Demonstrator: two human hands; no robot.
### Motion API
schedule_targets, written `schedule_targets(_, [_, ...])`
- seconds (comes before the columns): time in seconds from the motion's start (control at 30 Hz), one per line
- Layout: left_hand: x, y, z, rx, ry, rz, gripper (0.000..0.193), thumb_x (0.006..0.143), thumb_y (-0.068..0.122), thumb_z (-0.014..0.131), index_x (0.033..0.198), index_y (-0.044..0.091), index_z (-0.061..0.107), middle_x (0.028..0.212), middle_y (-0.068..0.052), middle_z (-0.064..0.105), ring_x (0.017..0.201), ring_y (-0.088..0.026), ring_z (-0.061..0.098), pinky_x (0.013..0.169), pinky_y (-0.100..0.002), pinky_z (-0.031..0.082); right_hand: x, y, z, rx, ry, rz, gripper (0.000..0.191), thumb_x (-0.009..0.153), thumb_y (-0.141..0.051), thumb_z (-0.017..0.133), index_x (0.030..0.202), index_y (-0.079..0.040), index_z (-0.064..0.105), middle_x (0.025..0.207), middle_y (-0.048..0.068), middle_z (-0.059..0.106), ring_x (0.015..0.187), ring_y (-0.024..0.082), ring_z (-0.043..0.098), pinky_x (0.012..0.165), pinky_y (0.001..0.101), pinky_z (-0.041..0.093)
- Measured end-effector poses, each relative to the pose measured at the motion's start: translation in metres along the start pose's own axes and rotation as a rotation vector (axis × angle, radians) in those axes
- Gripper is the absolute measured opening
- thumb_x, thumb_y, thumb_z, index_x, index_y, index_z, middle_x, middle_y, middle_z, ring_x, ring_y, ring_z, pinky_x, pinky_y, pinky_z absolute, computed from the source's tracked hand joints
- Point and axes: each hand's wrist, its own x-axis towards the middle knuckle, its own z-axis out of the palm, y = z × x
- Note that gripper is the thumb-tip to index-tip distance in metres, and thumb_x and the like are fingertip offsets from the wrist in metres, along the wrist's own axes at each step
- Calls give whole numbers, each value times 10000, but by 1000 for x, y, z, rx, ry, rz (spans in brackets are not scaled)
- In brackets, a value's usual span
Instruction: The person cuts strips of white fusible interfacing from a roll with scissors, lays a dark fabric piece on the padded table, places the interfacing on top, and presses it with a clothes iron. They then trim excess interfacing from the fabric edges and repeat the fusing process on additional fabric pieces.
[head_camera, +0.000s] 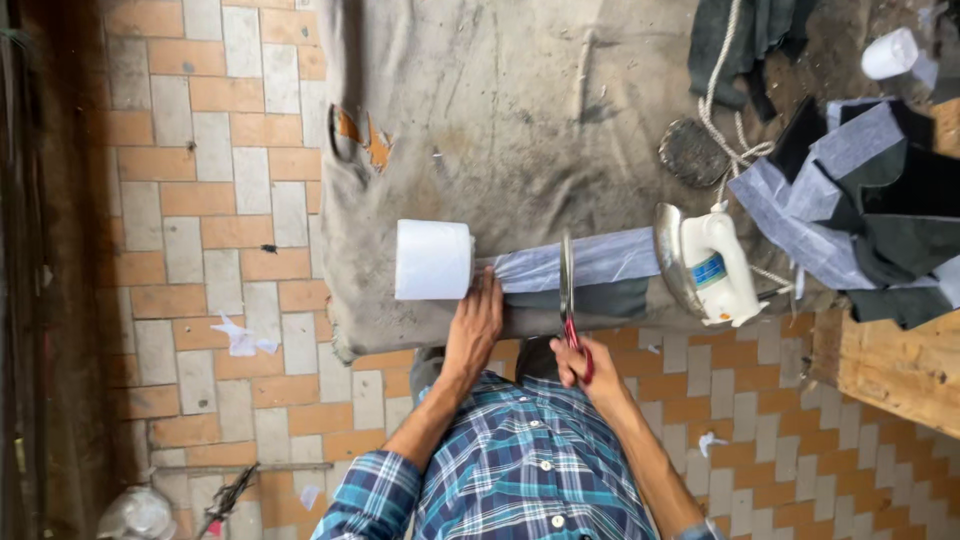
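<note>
The left hand is pressing flat, fingers spread, on the white strip beside its roll; the right hand is gripping red-handled scissors, blades crossing the strip, handle loops hidden by fingers.

Along the near edge of the cloth-covered table, the white roll is blocking the left end, the iron the right. Cut fabric pieces are crowding the far right corner; the middle is lying open.
</note>
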Motion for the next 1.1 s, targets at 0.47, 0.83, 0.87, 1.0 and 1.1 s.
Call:
schedule_targets(0.47, [10, -21, 1, -211, -131, 25, 848, 887, -40, 559, 1582, -120, 81, 1532, -325, 410, 1388, -391, 506, 1169, -404, 409, -49, 50, 53, 263, -270, 290, 652, 907, -738, 473, 869, -92, 551, 738, 9, 554, 649, 138, 605, 637, 292, 541])
schedule_targets(0.83, [8, -28, -7, -417, -74, 6, 947, 879, -94, 581, 1591, -75, -42, 1489, -350, 443, 1284, -452, 575, 1012, -405, 551, -1, 45, 141, 92, -25, 39, 672, 953, -743, 439, 925, -79, 535, 741, 19, 562, 696, 141, 643, 649, 283, 513])
schedule_targets(0.87, [8, -29, -8, -433, -106, 6, 950, 875, -101, 578, 1590, -83, -47, 1497, -354, 436, 1268, -449, 588, 990, -402, 561, 2, 41, 143, 101, -6, 24, 660, 962, -726, 455, 924, -71, 537, 733, 21, 560, 683, 145, 640, 639, 291, 513])
schedule_targets(1.0, [4, -32, -15, -500, -130, -19, 989, 801, -146, 560, 1577, -70, -50, 1526, -367, 417, 1212, -439, 626, 907, -379, 596, 3, 32, 145, 19, 81, 40, 618, 973, -643, 516, 854, -39, 571, 671, 41, 582, 600, 164, 635, 565, 318, 512])
schedule_targets(1.1, [7, -32, -19, -454, -98, -19, 969, 829, -125, 560, 1583, -71, -47, 1496, -364, 434, 1212, -439, 627, 914, -393, 594, -1, 26, 145, -43, 153, 106, 572, 969, -578, 549, 787, -38, 597, 628, 57, 613, 559, 170, 650, 534, 325, 537])
